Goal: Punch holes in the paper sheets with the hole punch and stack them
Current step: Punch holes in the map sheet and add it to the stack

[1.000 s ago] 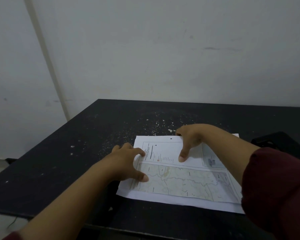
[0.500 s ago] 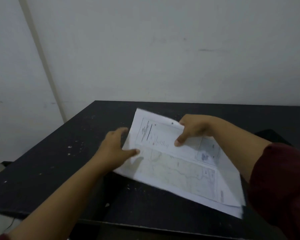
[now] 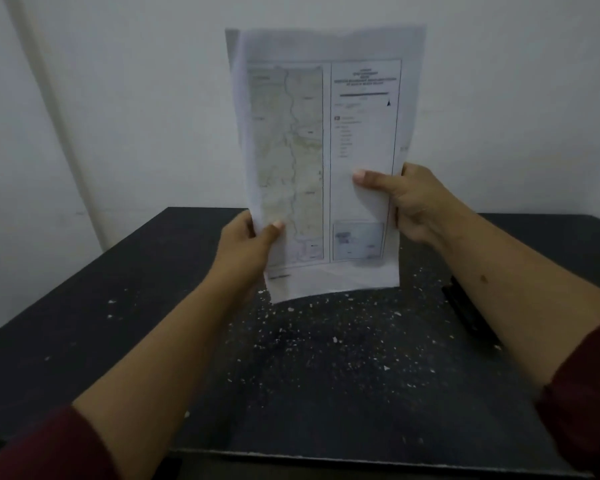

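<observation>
— Where are the sheets (image 3: 321, 161)?
— They stand upright over the table (image 3: 84, 327), in front of the wall (image 3: 499, 98). I cannot tell if their lower edge touches the table.
— And the hands?
— The left hand (image 3: 245, 249) is on their lower left edge, the right hand (image 3: 414, 202) on the right edge, a bit higher.
— Something else on the table?
— Specks (image 3: 326, 334) lie below the sheets. One object (image 3: 465, 311) lies at the right, partly behind the right forearm.
</observation>
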